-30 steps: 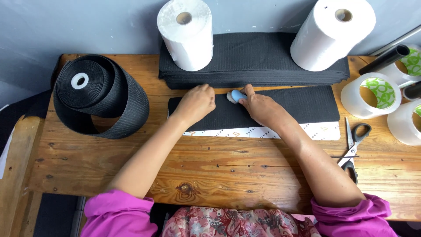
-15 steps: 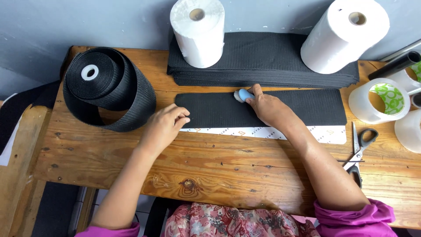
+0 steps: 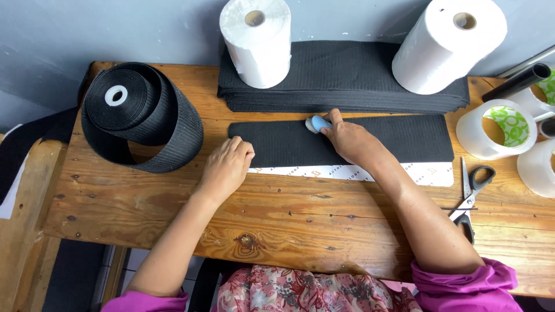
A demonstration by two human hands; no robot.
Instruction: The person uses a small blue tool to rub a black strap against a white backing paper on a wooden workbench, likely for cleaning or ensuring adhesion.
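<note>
My right hand (image 3: pixel 352 138) pinched a blue brush (image 3: pixel 317 123) on the black strip (image 3: pixel 289 141) near the surface's far edge; my left grip (image 3: pixel 228 164) rested curled, holding nothing.

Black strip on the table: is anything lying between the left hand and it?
Nothing visible does. The left hand already rests on the near left edge of the black strip, while the right hand presses a small blue tool onto its far edge.

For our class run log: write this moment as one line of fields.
left hand: resting on black strip | right hand: holding blue brush on strip | nearby: scissors, black roll
</note>
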